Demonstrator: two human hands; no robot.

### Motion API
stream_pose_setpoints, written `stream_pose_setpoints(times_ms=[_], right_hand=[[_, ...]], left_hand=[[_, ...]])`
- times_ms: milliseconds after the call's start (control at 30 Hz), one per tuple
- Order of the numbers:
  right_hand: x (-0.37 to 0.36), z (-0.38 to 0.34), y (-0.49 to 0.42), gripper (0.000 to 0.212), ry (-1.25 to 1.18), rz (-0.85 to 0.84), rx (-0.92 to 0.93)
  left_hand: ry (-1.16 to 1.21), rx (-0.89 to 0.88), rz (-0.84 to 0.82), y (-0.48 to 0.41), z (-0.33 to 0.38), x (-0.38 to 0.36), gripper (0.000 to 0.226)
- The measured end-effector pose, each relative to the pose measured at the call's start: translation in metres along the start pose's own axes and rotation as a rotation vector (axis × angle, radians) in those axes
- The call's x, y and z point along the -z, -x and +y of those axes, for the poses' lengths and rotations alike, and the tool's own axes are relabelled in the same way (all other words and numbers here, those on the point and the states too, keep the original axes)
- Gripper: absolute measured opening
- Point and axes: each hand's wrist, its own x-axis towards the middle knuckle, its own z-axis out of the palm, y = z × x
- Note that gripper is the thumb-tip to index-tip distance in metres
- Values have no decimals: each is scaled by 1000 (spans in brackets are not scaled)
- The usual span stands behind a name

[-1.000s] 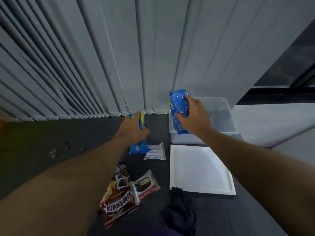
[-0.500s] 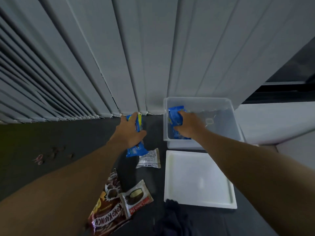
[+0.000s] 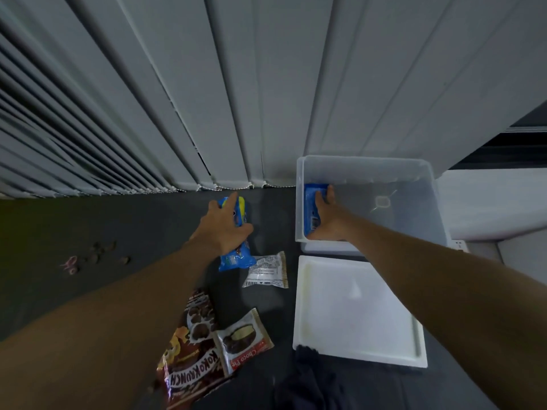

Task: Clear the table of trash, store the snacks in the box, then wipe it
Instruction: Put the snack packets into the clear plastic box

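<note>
Table (image 3: 88, 226): snacks were left loose on it, toward the near edge.
Box (image 3: 367, 164): was set at the table's far right corner; a packet is best laid flat against its left wall and released low.
Left hand (image 3: 225, 229): was curled round a blue packet (image 3: 236, 260) on the table.
Right hand (image 3: 325, 220): was curled round another blue packet (image 3: 313, 193) inside the box.

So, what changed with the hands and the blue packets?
The right hand lowered its blue packet from above the rim into the clear box, still gripping it. The left hand kept gripping the second blue packet. The Choco Pie and white lid stayed put.
</note>
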Motion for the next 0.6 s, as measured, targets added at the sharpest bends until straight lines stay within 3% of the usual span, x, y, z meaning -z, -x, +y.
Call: stream_pose_setpoints(times_ms=[267, 400, 600], right_hand=[[13, 0, 22, 119, 36, 188, 69], [33, 9, 50, 83, -21, 385, 127], [53, 53, 95, 71, 68, 720, -8]], left_hand=[[-5, -73, 58, 12, 18, 11, 78], [-14, -158, 130, 21, 43, 21, 73], [-24, -253, 201, 30, 94, 20, 77]])
